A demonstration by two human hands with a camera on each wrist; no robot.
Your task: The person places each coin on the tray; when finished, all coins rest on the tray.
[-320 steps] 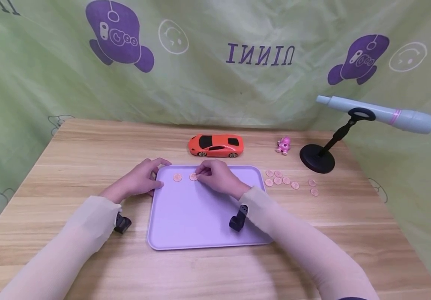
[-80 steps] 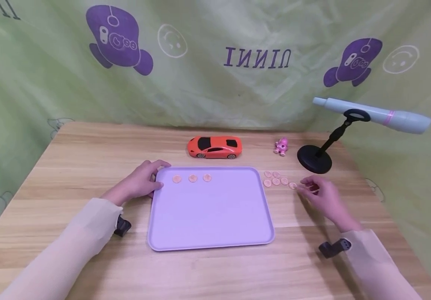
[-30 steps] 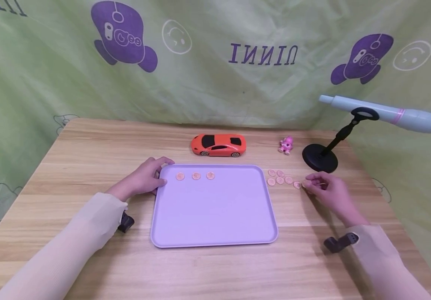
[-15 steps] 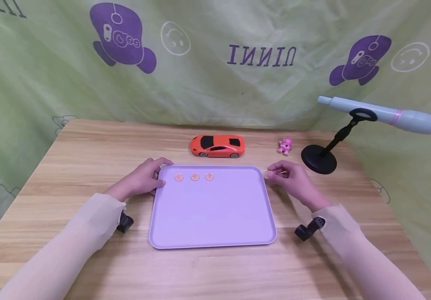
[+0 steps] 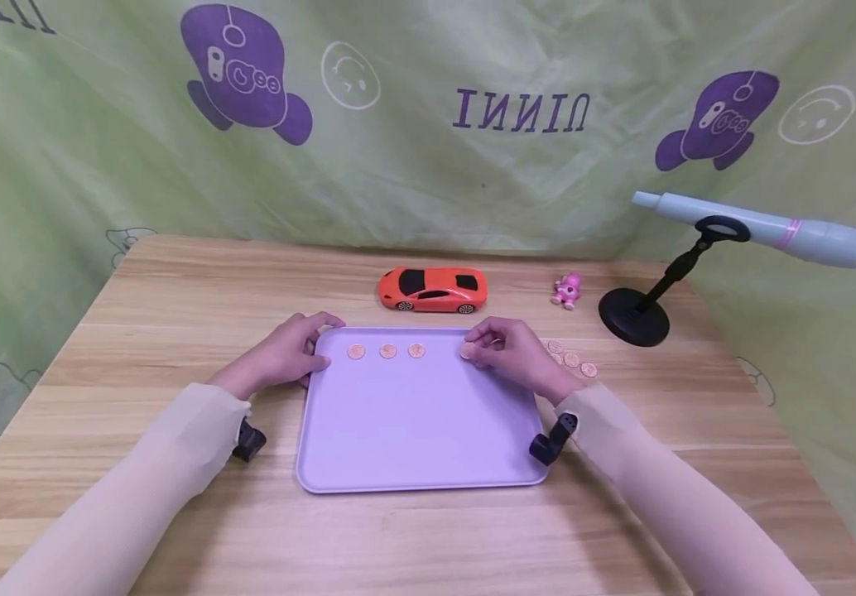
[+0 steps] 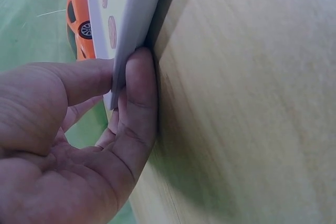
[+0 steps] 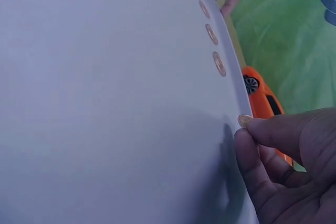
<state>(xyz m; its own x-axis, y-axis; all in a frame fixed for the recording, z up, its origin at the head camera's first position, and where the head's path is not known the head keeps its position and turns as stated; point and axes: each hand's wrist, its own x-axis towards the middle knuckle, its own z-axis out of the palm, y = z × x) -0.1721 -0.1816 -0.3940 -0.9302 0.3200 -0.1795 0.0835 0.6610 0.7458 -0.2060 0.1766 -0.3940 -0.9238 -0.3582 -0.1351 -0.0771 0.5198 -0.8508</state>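
A lilac tray [image 5: 413, 422] lies on the wooden table. My left hand [image 5: 290, 352] grips its far left corner; in the left wrist view the thumb is on top and a finger [image 6: 140, 77] is under the rim. Three copper coins [image 5: 387, 351] lie in a row along the tray's far side. Over the tray, right of that row, my right hand [image 5: 510, 352] pinches another coin [image 7: 244, 121] between thumb and finger, seemingly just above the surface. Several more coins [image 5: 571, 360] lie on the table right of the tray, partly hidden by my right hand.
An orange toy car [image 5: 432, 290] stands just behind the tray. Farther right are a small pink figurine [image 5: 566, 290] and a black stand [image 5: 633, 317] bearing a light blue microphone [image 5: 763, 223]. A green printed curtain [image 5: 398, 182] hangs behind the table.
A third coin has joined the row on the tray. The right hand has picked a coin off the table at the right and carried it left over the tray. The left hand stays put.
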